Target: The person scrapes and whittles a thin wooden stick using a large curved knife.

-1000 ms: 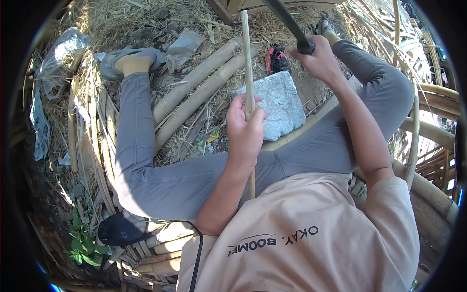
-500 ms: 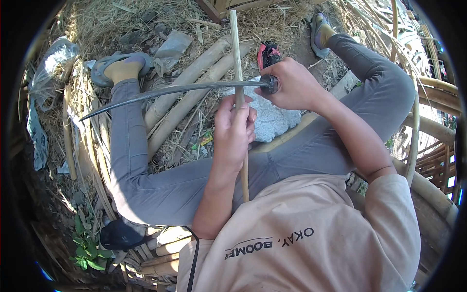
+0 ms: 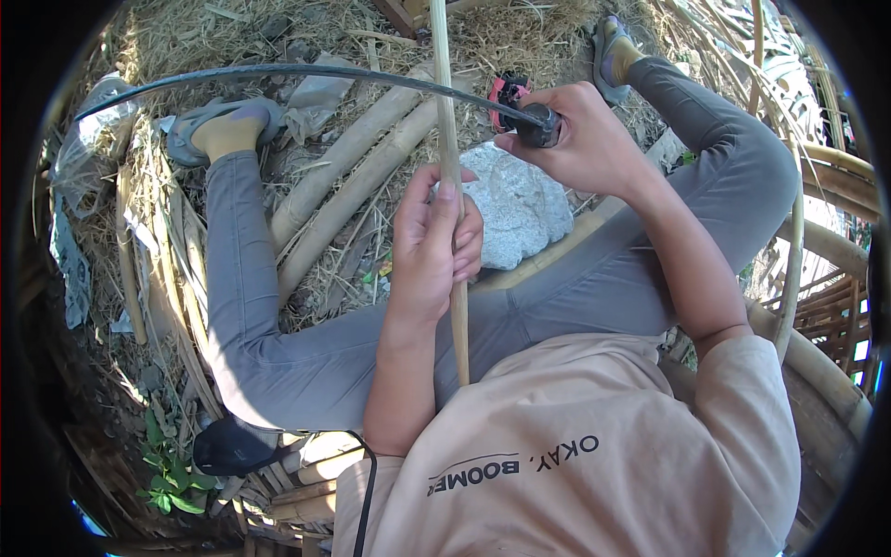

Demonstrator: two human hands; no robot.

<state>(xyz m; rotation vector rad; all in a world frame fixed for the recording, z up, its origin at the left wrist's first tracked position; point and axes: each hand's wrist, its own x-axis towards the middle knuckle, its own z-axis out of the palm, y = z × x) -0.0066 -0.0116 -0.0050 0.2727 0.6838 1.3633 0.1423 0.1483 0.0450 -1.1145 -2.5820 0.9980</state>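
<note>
The left hand is closed around a pale stick, and from my distant place I see the thumb lying along it with the fingers curled about its right side. The stick stands between the spread legs; its near end comes to the shirt, and its far end runs out of the view. To the right of this hand, and lower, a rough grey stone lies on the ground. Farther right, the right hand is wrapped around the dark handle of a knife, whose long curved blade reaches to the far left, across the line of the stick (whether it touches the wood, I cannot tell).

What has changed is the place of this crossing. Half a second ago the blade passed just beyond the left fingers; now it crosses at a farther part of the stick, and the right hand has also gone a little to the far side. The left grip has stayed around the wood. For the work, I judge, this means the edge faces a farther stretch, with more room before the fingers.
</note>
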